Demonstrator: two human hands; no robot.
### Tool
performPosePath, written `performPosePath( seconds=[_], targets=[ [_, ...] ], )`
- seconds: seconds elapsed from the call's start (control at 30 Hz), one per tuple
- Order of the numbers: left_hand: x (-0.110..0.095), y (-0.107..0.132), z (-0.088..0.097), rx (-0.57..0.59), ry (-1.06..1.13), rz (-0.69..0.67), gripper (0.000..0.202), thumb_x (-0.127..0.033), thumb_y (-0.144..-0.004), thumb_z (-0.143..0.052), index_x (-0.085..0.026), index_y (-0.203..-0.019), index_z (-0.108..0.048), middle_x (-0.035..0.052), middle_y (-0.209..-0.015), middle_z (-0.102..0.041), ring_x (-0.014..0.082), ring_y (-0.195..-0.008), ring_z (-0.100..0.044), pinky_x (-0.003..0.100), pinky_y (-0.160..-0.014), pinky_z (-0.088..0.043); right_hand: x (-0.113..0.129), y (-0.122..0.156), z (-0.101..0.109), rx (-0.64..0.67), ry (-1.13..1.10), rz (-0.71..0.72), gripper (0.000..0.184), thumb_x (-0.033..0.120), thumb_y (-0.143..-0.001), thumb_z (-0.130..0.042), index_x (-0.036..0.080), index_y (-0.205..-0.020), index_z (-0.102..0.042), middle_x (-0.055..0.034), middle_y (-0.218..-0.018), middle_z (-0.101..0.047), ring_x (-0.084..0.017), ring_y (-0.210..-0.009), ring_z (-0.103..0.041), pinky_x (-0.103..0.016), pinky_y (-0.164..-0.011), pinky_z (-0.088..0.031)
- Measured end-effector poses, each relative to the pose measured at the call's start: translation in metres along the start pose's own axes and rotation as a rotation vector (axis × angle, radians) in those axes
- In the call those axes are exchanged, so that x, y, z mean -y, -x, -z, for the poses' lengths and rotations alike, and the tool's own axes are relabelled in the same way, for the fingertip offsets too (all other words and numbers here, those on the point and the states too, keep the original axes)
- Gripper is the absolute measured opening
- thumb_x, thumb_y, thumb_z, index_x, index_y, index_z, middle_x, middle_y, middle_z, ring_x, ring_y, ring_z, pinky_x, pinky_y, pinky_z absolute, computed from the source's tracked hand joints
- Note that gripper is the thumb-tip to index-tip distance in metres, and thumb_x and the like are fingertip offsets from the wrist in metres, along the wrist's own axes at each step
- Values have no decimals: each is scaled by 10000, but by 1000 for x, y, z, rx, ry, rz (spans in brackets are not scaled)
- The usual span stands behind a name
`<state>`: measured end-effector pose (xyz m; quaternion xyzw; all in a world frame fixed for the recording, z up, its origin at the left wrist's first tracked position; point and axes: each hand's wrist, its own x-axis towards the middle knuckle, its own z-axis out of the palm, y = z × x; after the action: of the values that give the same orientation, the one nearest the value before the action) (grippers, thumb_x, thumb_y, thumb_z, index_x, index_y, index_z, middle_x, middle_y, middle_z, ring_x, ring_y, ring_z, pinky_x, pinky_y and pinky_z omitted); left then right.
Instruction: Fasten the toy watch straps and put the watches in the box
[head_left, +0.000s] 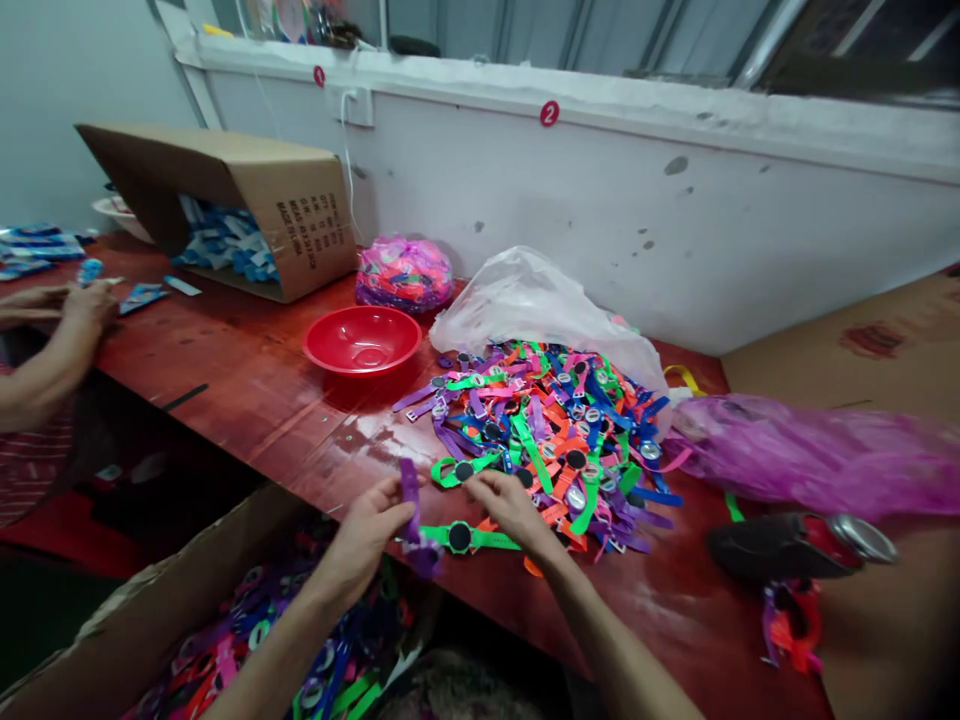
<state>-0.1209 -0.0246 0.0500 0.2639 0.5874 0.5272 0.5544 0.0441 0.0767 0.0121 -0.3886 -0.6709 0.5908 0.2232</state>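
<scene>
A heap of toy watches [555,430] in green, orange, blue, purple and pink lies on the red-brown table [262,390]. My left hand [367,535] is closed on a purple watch [411,500] held upright at the table's front edge. My right hand [506,505] rests with bent fingers at the near edge of the heap, touching the watches there. A green watch [461,537] lies flat between my two hands.
A red bowl [362,340] stands behind. A clear plastic bag [540,300], a pink bag [405,272] and a purple bag [817,455] surround the heap. An open carton [292,215] lies at back left. Another person's hands [67,305] work at left. A carton of watches [247,640] sits below.
</scene>
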Motion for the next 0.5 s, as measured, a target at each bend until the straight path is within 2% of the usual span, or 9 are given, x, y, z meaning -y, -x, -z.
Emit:
performPosePath(
  seconds=[0.07, 0.13, 0.2, 0.23, 0.27, 0.33, 0.4, 0.5],
  targets=[
    [-7, 12, 38, -2, -187, -1, 416, -343, -658, -624, -160, -1022, -541, 10, -842, -602, 120, -750, -571, 214, -683, -447, 4, -34, 11, -242, 280, 108, 244, 352, -813, -462, 164, -871, -606, -38, -832, -588, -158, -776, -526, -260, -706, -387],
    [-8, 22, 72, -41, -477, -22, 458, -426, -690, -576, -174, -1072, -543, 26, -868, -615, 163, -814, -578, 257, -726, -455, 5, -70, 19, -412, 474, 115, 342, 335, -801, -492, 156, -1088, -544, -100, -1059, -563, -213, -973, -510, -309, -835, -370],
    [-3, 28, 93, -201, -832, -116, 487, -473, -710, -521, -192, -1106, -550, 42, -897, -616, 198, -841, -571, 305, -747, -453, 2, -100, 22, -432, 536, 51, 420, 314, -768, -542, 147, -1151, -503, -134, -1113, -542, -247, -1043, -488, -338, -874, -358],
    [0, 28, 97, -290, -976, -185, 482, -475, -718, -498, -198, -1108, -558, 53, -931, -612, 214, -872, -564, 330, -774, -446, -1, -112, 23, -411, 536, 23, 406, 291, -753, -555, 150, -1132, -515, -132, -1090, -555, -251, -1039, -494, -342, -872, -362],
    [3, 28, 96, -350, -1067, -252, 467, -467, -728, -482, -201, -1101, -569, 61, -970, -607, 225, -911, -554, 348, -808, -435, -4, -121, 24, -390, 524, 3, 365, 258, -744, -554, 156, -1095, -535, -121, -1053, -573, -245, -1015, -509, -338, -861, -371],
    [8, 23, 85, -340, -1067, -313, 426, -448, -754, -456, -203, -1076, -587, 62, -998, -612, 219, -931, -554, 346, -843, -422, -12, -131, 26, -367, 487, -21, 280, 189, -742, -509, 152, -1014, -563, -94, -955, -603, -209, -913, -551, -311, -804, -406],
    [9, 12, 64, -238, -918, -276, 377, -425, -773, -457, -206, -1041, -605, 45, -964, -636, 189, -885, -576, 302, -825, -429, -19, -130, 32, -340, 434, -54, 278, 160, -751, -449, 129, -1007, -551, -70, -838, -610, -165, -759, -573, -272, -690, -443],
    [6, -11, 33, -130, -633, -219, 301, -371, -757, -501, -181, -950, -633, 33, -873, -653, 156, -803, -594, 244, -753, -442, -24, -118, 45, -272, 359, -87, 292, 206, -777, -418, 102, -1026, -530, -34, -720, -586, -119, -583, -546, -224, -538, -444]
  ],
)
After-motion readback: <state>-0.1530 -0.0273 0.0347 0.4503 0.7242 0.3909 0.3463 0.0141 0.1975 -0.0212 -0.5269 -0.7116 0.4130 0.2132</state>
